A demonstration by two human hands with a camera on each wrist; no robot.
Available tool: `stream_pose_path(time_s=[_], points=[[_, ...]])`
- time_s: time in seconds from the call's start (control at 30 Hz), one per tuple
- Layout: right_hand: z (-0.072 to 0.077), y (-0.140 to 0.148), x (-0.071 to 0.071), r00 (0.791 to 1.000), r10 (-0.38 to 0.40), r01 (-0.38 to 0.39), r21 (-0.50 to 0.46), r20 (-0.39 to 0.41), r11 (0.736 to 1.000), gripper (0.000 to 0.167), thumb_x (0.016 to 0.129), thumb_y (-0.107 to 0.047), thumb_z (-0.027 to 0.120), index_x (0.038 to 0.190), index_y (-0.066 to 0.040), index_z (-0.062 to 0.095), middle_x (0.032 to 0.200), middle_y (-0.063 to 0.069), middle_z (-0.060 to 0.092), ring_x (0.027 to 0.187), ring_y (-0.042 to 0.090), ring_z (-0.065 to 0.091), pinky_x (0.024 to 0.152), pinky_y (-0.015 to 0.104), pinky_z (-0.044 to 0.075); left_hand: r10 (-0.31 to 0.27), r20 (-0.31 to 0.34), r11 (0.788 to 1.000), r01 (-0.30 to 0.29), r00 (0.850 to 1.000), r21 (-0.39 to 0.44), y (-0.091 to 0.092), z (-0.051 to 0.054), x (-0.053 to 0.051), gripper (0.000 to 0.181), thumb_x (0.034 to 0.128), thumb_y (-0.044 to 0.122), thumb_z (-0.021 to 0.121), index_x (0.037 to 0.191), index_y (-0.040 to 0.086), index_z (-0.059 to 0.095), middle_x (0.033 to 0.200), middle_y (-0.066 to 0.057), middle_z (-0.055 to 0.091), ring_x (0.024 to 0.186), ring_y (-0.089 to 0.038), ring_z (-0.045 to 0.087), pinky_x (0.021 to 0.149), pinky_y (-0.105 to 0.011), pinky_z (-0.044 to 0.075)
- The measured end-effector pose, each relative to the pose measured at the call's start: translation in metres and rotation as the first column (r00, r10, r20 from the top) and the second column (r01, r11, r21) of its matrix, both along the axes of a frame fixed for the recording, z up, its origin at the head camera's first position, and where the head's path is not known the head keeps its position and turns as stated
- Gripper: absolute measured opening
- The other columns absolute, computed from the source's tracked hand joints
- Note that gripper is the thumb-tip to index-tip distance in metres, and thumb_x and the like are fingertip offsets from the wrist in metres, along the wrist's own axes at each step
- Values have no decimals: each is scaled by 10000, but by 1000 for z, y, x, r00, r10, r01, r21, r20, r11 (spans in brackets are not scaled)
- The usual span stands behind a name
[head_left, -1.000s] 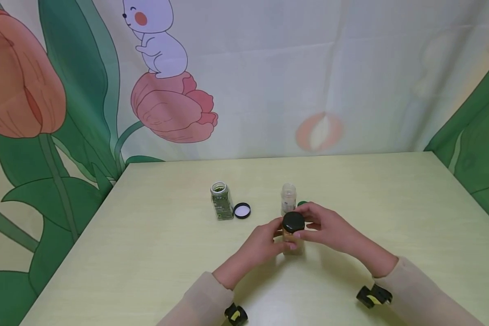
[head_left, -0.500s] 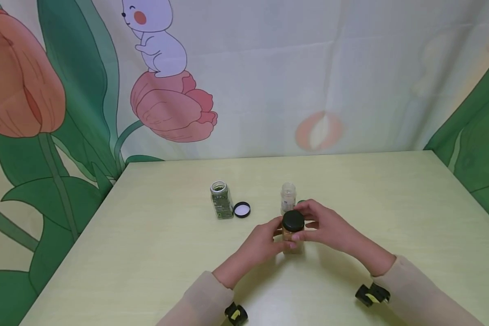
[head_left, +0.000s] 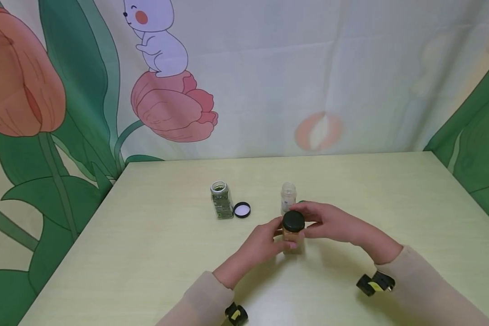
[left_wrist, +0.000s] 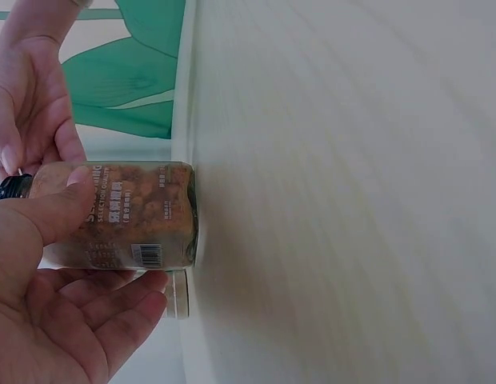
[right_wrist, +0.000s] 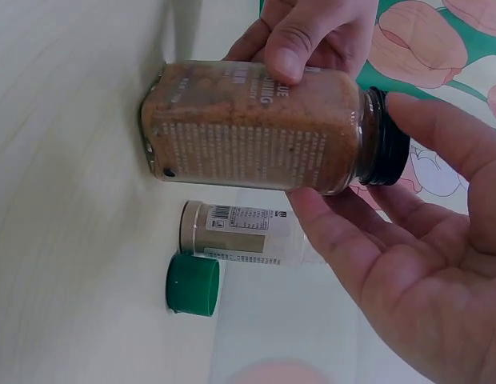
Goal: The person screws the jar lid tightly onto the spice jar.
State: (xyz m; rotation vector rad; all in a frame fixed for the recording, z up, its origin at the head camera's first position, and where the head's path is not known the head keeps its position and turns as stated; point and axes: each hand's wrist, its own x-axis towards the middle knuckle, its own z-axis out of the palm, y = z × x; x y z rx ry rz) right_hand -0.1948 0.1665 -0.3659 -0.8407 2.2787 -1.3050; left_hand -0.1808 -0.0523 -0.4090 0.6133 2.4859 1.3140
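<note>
A square glass jar of orange-brown seasoning (left_wrist: pixel 136 216) with a black lid (head_left: pixel 294 221) stands upright on the table. My left hand (head_left: pixel 261 244) grips its body, thumb across the label in the left wrist view. At the lid is my right hand (head_left: pixel 333 222); in the right wrist view its thumb touches the lid's edge (right_wrist: pixel 390 144) and another fingertip touches the glass below. Just behind the jar stands a clear, lidless bottle (head_left: pixel 288 197), with a green cap (right_wrist: pixel 193 285) on the table beside it, mostly hidden by my right hand in the head view.
To the left an open jar of green herbs (head_left: pixel 222 201) stands on the table (head_left: pixel 146 253), and a black lid (head_left: pixel 242 210) lies beside it, white inside up. Behind the table's far edge hangs a printed cloth (head_left: pixel 261 90).
My right hand has turned around the lid, its wrist slightly higher and its thumb shifted toward the lid's right side. My left hand and the jar have not visibly moved.
</note>
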Motion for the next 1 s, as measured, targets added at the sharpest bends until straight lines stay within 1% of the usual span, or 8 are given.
stream_pose_path(time_s=[0.13,0.37,0.53,0.8,1.0], points=[[1,-2,1,1000,-15,15,1,-13,1000,512,979,-94,672,1437,61,501,1429,287,574,1355,480,545,1064,481,557,3,9,1000,-3,1000,-3,0,0,1,546,939,176,753,1415,9,544,1435,-202,621,1339,-410,600,1137,-523,496],[-4,-2,2,998,-53,53,-23,-25,998,472,966,-82,692,1396,41,539,1361,270,620,1293,445,601,1013,390,592,1,18,1000,-1,1000,-7,1,1,0,540,944,178,747,1414,8,542,1429,-196,627,1341,-408,599,1140,-526,492],[-5,-4,2,996,-85,84,-17,-41,996,467,956,-110,719,1364,41,548,1322,255,645,1262,424,619,1011,408,593,6,19,1000,-5,1000,-12,1,2,0,522,943,180,749,1397,13,553,1418,-189,637,1338,-403,604,1139,-528,492],[-9,-7,3,990,-122,121,-6,-69,993,444,941,-150,746,1288,48,552,1301,242,656,1267,434,616,1009,421,595,3,17,1000,-3,1000,-15,0,1,0,540,943,182,749,1411,6,543,1427,-191,629,1339,-397,604,1138,-518,496],[-11,-7,3,986,-140,140,-6,-86,990,449,933,-161,758,1272,41,544,1301,238,657,1268,437,616,1030,476,581,5,13,1000,-5,1000,-12,0,1,0,540,940,177,753,1407,3,546,1425,-195,630,1331,-403,608,1136,-521,497]])
